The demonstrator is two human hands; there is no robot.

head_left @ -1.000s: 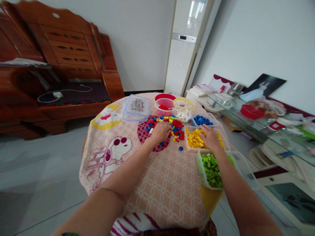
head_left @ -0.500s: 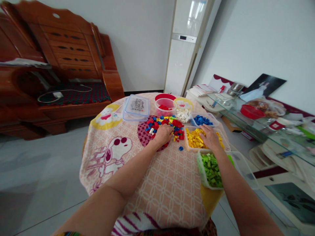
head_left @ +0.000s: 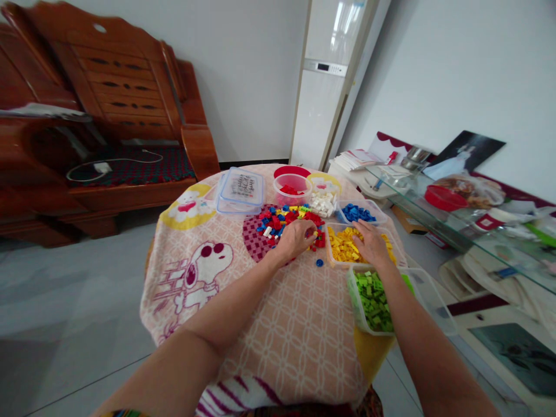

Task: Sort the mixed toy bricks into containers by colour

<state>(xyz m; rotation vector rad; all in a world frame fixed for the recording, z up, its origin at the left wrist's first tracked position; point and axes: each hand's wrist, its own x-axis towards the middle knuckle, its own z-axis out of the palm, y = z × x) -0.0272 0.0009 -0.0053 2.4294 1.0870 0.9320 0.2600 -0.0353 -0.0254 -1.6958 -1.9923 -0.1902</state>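
A heap of mixed red, blue and yellow bricks (head_left: 282,219) lies on a round table under a pink cartoon cloth (head_left: 204,260). My left hand (head_left: 297,238) rests on the heap's near right side, fingers curled onto the bricks; what they pinch is too small to name. My right hand (head_left: 369,243) lies flat, fingers spread, on the yellow bricks in their clear tub (head_left: 343,246). A tub of green bricks (head_left: 372,300) stands just under my right forearm. One blue brick (head_left: 319,263) lies loose on the cloth.
Behind the heap stand a lidded clear box (head_left: 241,190), a round tub of red bricks (head_left: 292,189), a tub of white bricks (head_left: 322,202) and a tub of blue bricks (head_left: 358,212). A wooden bench (head_left: 108,116) is at left, a cluttered glass shelf (head_left: 460,214) at right.
My left hand has slid to the right across the heap, towards the yellow tub. My right hand has stayed on the yellow bricks.
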